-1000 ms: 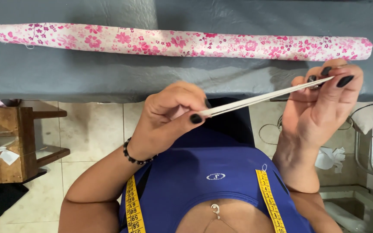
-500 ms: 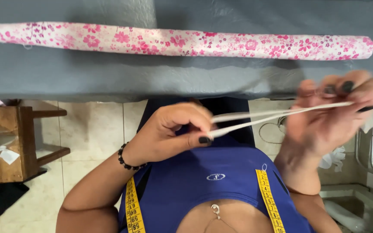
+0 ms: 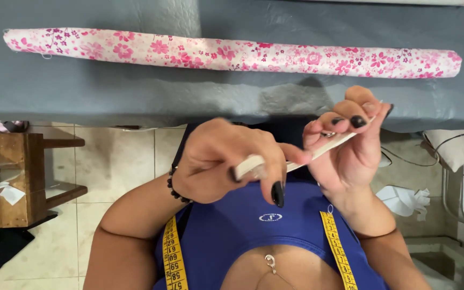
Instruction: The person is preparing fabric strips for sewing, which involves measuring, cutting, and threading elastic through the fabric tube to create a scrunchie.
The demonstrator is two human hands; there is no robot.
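My left hand and my right hand are both closed on a narrow white elastic strip, held between them in front of my chest. The strip is short and doubled over, with its ends hidden in my fingers. My hands are close together, below the near edge of a grey padded table. A long roll of pink floral fabric lies across that table, well above both hands. A yellow measuring tape hangs around my neck over a blue top.
A wooden stool with small items on it stands on the tiled floor at the left. Crumpled white paper, cables and a metal frame lie on the floor at the right.
My hands have come much closer together, and the strip, stretched long a second ago, is now short and folded between them. The fabric roll has not moved.
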